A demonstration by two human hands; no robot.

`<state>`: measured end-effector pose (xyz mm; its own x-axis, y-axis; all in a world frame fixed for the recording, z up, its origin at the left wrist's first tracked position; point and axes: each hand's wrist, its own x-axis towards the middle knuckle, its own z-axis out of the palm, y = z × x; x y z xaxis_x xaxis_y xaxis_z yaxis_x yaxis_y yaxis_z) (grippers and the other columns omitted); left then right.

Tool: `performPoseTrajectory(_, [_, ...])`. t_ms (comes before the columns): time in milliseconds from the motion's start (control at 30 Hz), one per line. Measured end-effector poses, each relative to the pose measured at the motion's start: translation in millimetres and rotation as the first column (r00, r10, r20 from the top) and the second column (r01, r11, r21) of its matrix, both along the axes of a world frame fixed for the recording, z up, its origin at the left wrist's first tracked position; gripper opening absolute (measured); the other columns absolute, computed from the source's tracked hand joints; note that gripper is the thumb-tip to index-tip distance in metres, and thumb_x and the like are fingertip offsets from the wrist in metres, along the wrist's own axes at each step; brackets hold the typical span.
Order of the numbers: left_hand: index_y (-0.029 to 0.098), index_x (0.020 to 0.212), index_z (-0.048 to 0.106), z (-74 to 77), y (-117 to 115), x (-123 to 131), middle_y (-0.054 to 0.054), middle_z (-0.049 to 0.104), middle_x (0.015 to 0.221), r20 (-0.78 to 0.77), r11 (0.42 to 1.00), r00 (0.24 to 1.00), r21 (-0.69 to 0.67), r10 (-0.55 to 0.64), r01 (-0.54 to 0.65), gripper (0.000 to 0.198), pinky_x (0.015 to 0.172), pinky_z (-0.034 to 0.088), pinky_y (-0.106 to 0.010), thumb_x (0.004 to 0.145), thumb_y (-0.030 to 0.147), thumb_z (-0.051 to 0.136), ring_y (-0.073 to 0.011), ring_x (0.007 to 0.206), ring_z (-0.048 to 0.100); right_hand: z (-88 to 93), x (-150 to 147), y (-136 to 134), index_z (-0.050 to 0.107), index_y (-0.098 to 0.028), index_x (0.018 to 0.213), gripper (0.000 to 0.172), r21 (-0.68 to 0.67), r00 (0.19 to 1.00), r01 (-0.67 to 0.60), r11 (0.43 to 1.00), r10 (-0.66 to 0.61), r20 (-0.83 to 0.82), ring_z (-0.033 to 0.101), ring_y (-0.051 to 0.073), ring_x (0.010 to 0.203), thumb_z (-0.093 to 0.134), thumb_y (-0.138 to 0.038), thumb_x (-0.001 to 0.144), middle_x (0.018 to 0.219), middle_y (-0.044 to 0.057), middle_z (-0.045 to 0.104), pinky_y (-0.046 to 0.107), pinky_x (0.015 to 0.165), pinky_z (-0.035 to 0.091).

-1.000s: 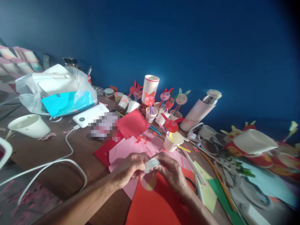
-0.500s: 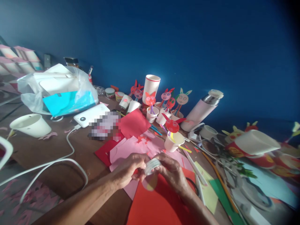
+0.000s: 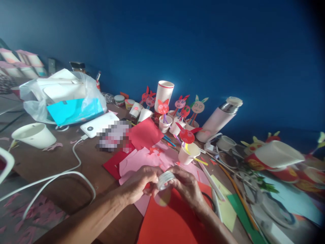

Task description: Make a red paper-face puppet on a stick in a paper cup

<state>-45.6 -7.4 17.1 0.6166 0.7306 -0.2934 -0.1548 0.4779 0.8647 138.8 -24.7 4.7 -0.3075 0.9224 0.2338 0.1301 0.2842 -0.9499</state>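
**Left hand (image 3: 138, 184) and right hand (image 3: 185, 186) pinch a roll of tape (image 3: 166, 180)**

From the head view, the roll of tape sits between the 2 hands near the desk's front edge, tilted, above a red paper sheet (image 3: 172, 217). The fingers of both hands are curled and pressed together, and they pinch the roll from opposite sides. A pale paper disc (image 3: 162, 197) lies just below the roll, against the red paper sheet; I cannot tell whether either hand holds it. Pink paper (image 3: 144, 162) spreads under the left hand. A yellow-green sheet (image 3: 224, 213) and a green sheet (image 3: 241, 217) lie to the right of the right hand.

Along the desk's far edge, by the blue wall, stand paper cups with paper rabbit figures (image 3: 197, 107) and a pale pink vacuum flask (image 3: 218, 120), which leans. A white power bank (image 3: 98, 124) and a plastic bag (image 3: 63, 98) sit toward the far left corner, and a white paper cup (image 3: 33, 135) lies on its side near the left edge.
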Motion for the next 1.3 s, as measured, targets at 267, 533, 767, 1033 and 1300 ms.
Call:
performPoseTrajectory(267, [0.012, 0.065, 0.056, 3.4, -2.5, 1.5, 0.0, 0.048, 0.049, -0.007, 1.0, 1.0, -0.013, 0.0, 0.0, 0.019, 0.042, 0.021, -0.022, 0.055, 0.019, 0.041, -0.0079, 0.04, 0.036, 1.3, -0.6, -1.7, 0.068, -0.019, 0.088, 0.019, -0.035, 1.0, 0.01, 0.999, -0.011, -0.022, 0.054, 0.014, 0.065, 0.061, -0.035, 0.081, 0.074, 0.002, 0.057, 0.023, 0.059, 0.043])
performPoseTrajectory(533, [0.011, 0.068, 0.057, 2.3, -2.6, 0.6, 0.0, 0.047, 0.05, 0.017, 1.0, 1.0, 0.002, -0.006, 0.006, 0.019, 0.042, 0.021, -0.022, 0.064, 0.024, 0.044, -0.009, 0.042, 0.038, -0.3, -1.4, -3.5, 0.068, -0.019, 0.088, 0.019, -0.09, 0.995, 0.022, 0.996, -0.03, -0.091, 0.053, 0.012, 0.059, 0.063, -0.035, 0.08, 0.072, 0.001, 0.056, 0.022, 0.055, 0.044])
performPoseTrajectory(767, [0.01, 0.07, 0.06, 2.4, -3.5, 0.0, -0.001, 0.049, 0.052, -0.011, 1.0, 1.0, -0.012, -0.014, 0.014, 0.023, 0.042, 0.022, -0.021, 0.058, 0.018, 0.041, -0.0079, 0.042, 0.039, -0.5, -0.9, -2.9, 0.067, -0.02, 0.089, 0.015, -0.091, 0.994, 0.029, 0.995, -0.039, -0.107, 0.053, 0.011, 0.058, 0.064, -0.031, 0.08, 0.071, 0.0, 0.056, 0.02, 0.054, 0.044])
performPoseTrajectory(1033, [0.01, 0.098, 0.061, 10.6, -5.1, 3.3, -0.002, 0.059, 0.055, 0.023, 0.991, 0.994, 0.076, 0.107, -0.108, 0.034, 0.039, 0.024, -0.016, 0.069, 0.02, 0.046, -0.0091, 0.044, 0.051, -10.3, -0.5, -0.9, 0.065, -0.02, 0.091, 0.017, -0.237, 0.939, 0.02, 0.971, -0.1, -0.328, 0.054, 0.011, 0.055, 0.063, -0.034, 0.08, 0.067, -0.001, 0.061, 0.021, 0.054, 0.045])
performPoseTrajectory(1300, [0.011, 0.095, 0.062, 10.7, -11.2, 3.6, -0.007, 0.061, 0.088, -0.099, 0.877, 0.945, 0.412, 0.312, -0.246, 0.026, 0.053, 0.051, -0.025, 0.081, 0.031, 0.055, -0.0115, 0.054, 0.06, -3.2, -5.3, -3.2, 0.064, -0.019, 0.084, 0.02, -0.296, 0.93, 0.055, 0.954, -0.157, -0.333, 0.053, 0.011, 0.051, 0.065, -0.038, 0.078, 0.063, -0.001, 0.062, 0.022, 0.051, 0.045])
